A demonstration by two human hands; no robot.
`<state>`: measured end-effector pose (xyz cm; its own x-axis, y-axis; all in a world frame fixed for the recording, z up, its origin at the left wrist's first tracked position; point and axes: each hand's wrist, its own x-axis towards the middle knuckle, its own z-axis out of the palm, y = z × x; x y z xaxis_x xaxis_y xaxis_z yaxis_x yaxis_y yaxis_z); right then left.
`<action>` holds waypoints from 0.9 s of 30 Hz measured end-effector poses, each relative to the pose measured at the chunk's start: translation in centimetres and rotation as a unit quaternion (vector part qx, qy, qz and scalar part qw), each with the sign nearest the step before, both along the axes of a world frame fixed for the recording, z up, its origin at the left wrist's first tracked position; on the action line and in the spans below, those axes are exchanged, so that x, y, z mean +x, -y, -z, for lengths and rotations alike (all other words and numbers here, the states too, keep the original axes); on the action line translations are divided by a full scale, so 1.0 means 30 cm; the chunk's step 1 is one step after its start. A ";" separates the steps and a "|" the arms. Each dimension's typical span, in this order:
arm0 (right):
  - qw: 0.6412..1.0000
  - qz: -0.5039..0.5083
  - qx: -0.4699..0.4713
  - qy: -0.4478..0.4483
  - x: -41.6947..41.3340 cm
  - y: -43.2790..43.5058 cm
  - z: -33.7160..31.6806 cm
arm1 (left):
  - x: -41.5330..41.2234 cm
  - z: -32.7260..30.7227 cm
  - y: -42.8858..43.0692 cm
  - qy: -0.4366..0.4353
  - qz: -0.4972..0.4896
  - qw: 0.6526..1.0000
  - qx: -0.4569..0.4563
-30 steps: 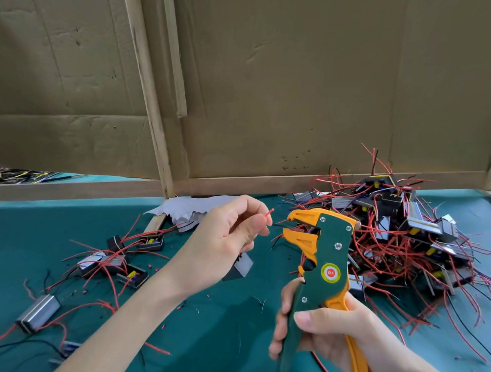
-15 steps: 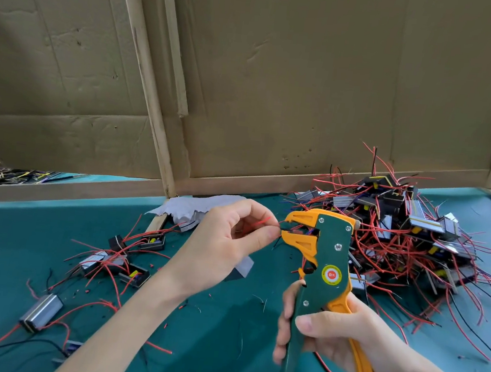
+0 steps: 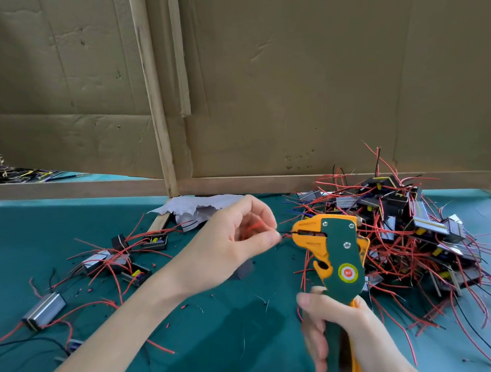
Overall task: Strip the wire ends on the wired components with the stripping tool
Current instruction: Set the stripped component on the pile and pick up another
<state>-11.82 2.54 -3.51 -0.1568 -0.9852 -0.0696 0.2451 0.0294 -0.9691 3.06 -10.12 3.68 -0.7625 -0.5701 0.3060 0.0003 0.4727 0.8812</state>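
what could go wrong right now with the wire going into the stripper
1. The left hand pinches the red wire very near the stripping tool; its fingers could get nipped when the right hand squeezes.
2. Only a short tip reaches the tool's mouth, so it may sit askew and strip unevenly or slip out.
3. Loose wires from the pile of components behind the tool might snag it.
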 end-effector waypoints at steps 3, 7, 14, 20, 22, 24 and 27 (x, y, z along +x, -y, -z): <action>0.998 -0.011 -0.020 0.051 -0.009 0.009 0.000 | -0.013 0.022 -0.007 -0.007 0.026 0.998 0.062; 0.990 -0.083 -0.040 0.107 -0.012 0.021 -0.035 | -0.006 0.024 0.008 0.005 -0.001 1.000 0.005; 0.989 -0.108 -0.043 0.087 0.010 0.000 -0.048 | 0.005 -0.004 0.009 0.035 -0.035 0.995 -0.082; 0.988 -0.129 -0.041 0.076 0.002 -0.001 -0.052 | 0.013 -0.006 0.008 0.075 -0.007 0.996 -0.056; 0.988 -0.135 -0.039 0.064 0.000 -0.003 -0.053 | 0.013 -0.008 0.006 0.080 0.000 0.996 -0.048; 0.988 -0.136 -0.036 0.057 -0.001 -0.004 -0.056 | 0.015 -0.011 0.007 0.085 0.001 0.995 -0.044; 0.989 -0.136 -0.032 0.047 -0.001 -0.008 -0.062 | 0.023 -0.018 0.008 0.091 0.009 0.995 -0.048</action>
<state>-11.83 2.77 -1.65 0.1193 -0.9928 -0.0077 0.3257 0.0465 -0.9443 3.74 -10.36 4.22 -0.8201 -0.5304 0.2148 -0.1454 0.5562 0.8182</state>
